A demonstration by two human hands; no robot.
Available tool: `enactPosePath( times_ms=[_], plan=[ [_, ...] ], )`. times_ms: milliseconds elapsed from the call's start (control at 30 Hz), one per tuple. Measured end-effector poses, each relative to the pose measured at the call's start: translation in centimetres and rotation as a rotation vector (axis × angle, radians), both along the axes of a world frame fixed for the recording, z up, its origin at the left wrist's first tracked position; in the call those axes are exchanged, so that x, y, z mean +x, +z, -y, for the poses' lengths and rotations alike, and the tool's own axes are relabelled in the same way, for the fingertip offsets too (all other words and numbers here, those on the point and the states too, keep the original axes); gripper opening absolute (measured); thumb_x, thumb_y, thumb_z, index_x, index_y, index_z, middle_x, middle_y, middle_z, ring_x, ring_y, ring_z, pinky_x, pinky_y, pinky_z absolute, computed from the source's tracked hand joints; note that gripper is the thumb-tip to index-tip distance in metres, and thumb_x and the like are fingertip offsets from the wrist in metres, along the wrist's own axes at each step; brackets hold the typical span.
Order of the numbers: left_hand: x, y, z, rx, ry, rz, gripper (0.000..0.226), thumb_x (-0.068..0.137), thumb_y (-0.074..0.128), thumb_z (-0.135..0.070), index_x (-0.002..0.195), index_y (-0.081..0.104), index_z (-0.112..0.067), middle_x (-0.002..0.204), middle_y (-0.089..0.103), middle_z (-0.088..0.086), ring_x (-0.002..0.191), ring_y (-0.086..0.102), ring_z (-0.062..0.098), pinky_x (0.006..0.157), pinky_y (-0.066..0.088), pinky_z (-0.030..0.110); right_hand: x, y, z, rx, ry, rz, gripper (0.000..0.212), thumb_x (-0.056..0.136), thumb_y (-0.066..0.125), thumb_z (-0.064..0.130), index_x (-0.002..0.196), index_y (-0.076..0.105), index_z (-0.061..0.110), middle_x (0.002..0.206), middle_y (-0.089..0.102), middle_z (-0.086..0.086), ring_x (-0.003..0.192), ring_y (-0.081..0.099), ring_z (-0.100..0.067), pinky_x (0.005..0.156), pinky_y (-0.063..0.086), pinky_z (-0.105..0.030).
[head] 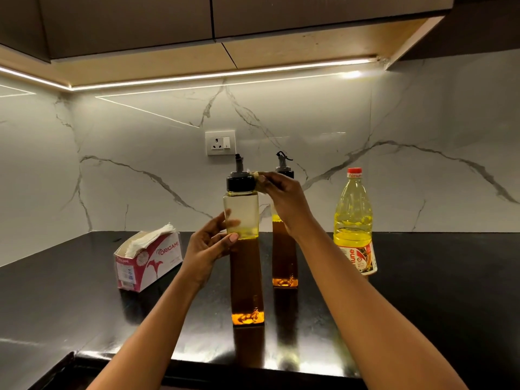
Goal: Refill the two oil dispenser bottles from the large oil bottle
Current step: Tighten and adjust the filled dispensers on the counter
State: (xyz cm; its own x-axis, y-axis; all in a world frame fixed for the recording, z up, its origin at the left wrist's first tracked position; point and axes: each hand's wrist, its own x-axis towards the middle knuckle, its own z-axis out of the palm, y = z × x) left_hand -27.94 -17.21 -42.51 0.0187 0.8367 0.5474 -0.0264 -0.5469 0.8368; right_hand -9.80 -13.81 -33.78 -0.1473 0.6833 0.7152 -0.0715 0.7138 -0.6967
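Observation:
Two tall clear dispenser bottles with black pour-spout caps stand on the black counter. The near dispenser bottle (244, 263) is held around its middle by my left hand (206, 249). My right hand (284, 198) pinches a crumpled oily tissue (260, 180) against that bottle's black cap (240, 181). The second dispenser bottle (284, 257) stands just behind, partly hidden by my right wrist. The large oil bottle (354, 220), yellow oil inside and a red cap on, stands upright to the right, about half full.
An opened pink-and-white tissue box (147, 258) lies on the counter (436, 291) to the left. A marble backsplash with a wall socket (220, 143) rises behind. Cabinets hang overhead. The counter's front edge runs just below the near bottle.

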Motion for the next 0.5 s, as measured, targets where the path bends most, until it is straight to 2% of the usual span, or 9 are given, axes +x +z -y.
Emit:
enactPosePath(
  times_ms=[67, 167, 233, 333, 400, 500],
  plan=[
    [-0.1, 0.0, -0.1, -0.006, -0.009, -0.006, 0.097, 0.055, 0.085, -0.056, 0.138, 0.047, -0.021, 0.127, 0.063, 0.005, 0.117, 0.061, 0.022, 0.087, 0.056, 0.034, 0.0, 0.2, -0.1, -0.057, 0.046, 0.044, 0.022, 0.095, 0.05, 0.009, 0.111, 0.066, 0.012, 0.101, 0.068, 0.001, 0.099, 0.062, -0.008, 0.092, 0.047, -0.024],
    [-0.4, 0.0, -0.2, -0.001, -0.015, -0.013, 0.096, 0.056, 0.085, -0.056, 0.137, 0.047, -0.022, 0.127, 0.063, 0.005, 0.118, 0.06, 0.023, 0.087, 0.056, 0.035, -0.1, 1.0, -0.4, -0.113, 0.094, 0.219, 0.029, 0.098, 0.042, 0.005, 0.118, 0.062, 0.011, 0.106, 0.065, 0.0, 0.1, 0.058, -0.008, 0.092, 0.044, -0.024],
    [-0.2, 0.0, -0.2, 0.006, -0.013, -0.007, 0.094, 0.056, 0.085, -0.056, 0.135, 0.048, -0.022, 0.126, 0.063, 0.005, 0.118, 0.061, 0.023, 0.087, 0.056, 0.035, 0.2, 0.5, -0.2, -0.133, 0.16, 0.106, 0.026, 0.095, 0.044, 0.001, 0.107, 0.065, 0.012, 0.097, 0.065, 0.001, 0.093, 0.059, -0.007, 0.088, 0.046, -0.022],
    [0.3, 0.0, -0.3, 0.001, -0.016, 0.005, 0.092, 0.055, 0.084, -0.058, 0.133, 0.049, -0.024, 0.125, 0.064, 0.004, 0.117, 0.061, 0.022, 0.085, 0.056, 0.033, 0.7, -1.1, 0.0, -0.138, 0.175, -0.088, 0.026, 0.093, 0.052, 0.002, 0.093, 0.067, 0.023, 0.088, 0.068, 0.009, 0.092, 0.06, -0.01, 0.089, 0.049, -0.029],
    [0.4, 0.0, -0.3, 0.0, -0.027, 0.0, 0.092, 0.056, 0.084, -0.058, 0.134, 0.048, -0.024, 0.126, 0.064, 0.004, 0.117, 0.061, 0.023, 0.084, 0.056, 0.032, 0.7, -1.1, -0.1, -0.152, 0.175, -0.092, 0.025, 0.093, 0.053, 0.003, 0.093, 0.068, 0.024, 0.088, 0.069, 0.01, 0.093, 0.062, -0.011, 0.089, 0.05, -0.03],
    [0.3, -0.2, -0.2, 0.008, -0.043, -0.003, 0.091, 0.058, 0.083, -0.057, 0.135, 0.046, -0.025, 0.127, 0.064, 0.002, 0.118, 0.06, 0.021, 0.084, 0.056, 0.03, 0.2, 0.4, -0.2, -0.258, 0.214, 0.024, 0.021, 0.096, 0.048, 0.005, 0.107, 0.065, 0.01, 0.089, 0.065, 0.001, 0.085, 0.063, -0.01, 0.078, 0.054, -0.022]
  ],
)
